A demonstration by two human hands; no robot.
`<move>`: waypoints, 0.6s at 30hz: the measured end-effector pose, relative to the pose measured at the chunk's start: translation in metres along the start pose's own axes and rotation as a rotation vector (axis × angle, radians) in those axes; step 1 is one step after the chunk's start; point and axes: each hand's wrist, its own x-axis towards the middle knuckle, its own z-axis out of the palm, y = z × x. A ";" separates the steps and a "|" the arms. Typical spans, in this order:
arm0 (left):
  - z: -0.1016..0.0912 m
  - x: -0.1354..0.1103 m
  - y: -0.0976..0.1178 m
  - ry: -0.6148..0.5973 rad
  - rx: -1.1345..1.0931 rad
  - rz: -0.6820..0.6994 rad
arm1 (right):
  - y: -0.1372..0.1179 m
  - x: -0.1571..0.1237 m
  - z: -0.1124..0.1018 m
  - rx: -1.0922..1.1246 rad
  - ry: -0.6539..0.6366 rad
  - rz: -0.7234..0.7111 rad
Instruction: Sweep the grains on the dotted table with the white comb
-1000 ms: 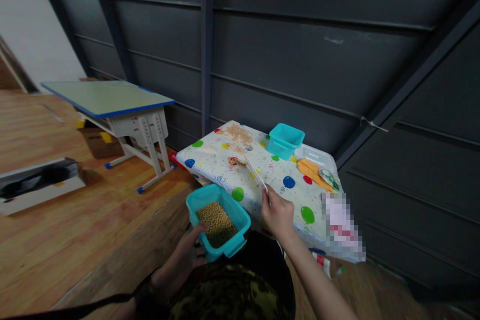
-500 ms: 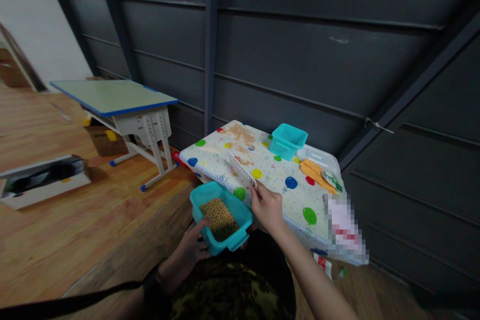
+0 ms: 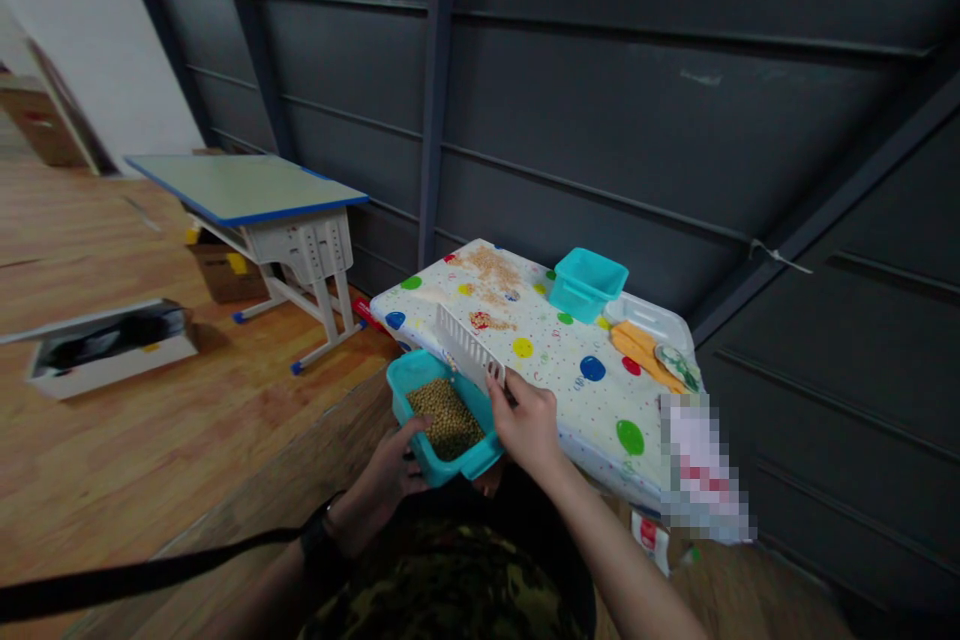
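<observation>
My left hand (image 3: pixel 394 468) grips the near end of a teal plastic tub (image 3: pixel 409 382) filled with tan beans (image 3: pixel 448 416), holding it against the near edge of a small table (image 3: pixel 555 370) with a balloon-print cloth. My right hand (image 3: pixel 525 420) is closed on a white slotted plastic piece (image 3: pixel 466 345), which slants over the tub's right rim. More loose grain (image 3: pixel 491 270) lies scattered on the far part of the cloth.
A second teal tub (image 3: pixel 587 283), empty, stands at the table's far side beside a white tray (image 3: pixel 649 315), orange pieces (image 3: pixel 639 348) and a patterned item. A blue-edged desk (image 3: pixel 247 190) and a white box (image 3: pixel 105 345) sit on the wooden floor at left. A dark panelled wall rises behind.
My right hand has swept the white slotted piece left along the cloth, from mid-table to the tub's rim. The tub has been brought closer to the table edge.
</observation>
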 end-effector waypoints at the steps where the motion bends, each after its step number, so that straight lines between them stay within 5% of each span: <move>1: 0.000 0.000 0.002 0.008 -0.001 -0.006 | 0.003 0.004 -0.001 -0.013 0.019 0.021; 10: -0.001 0.003 0.007 0.026 0.019 -0.027 | 0.051 0.063 0.014 -0.270 -0.045 0.125; 18: -0.002 -0.001 0.016 0.075 0.040 -0.052 | 0.054 0.057 0.019 -0.255 -0.125 0.039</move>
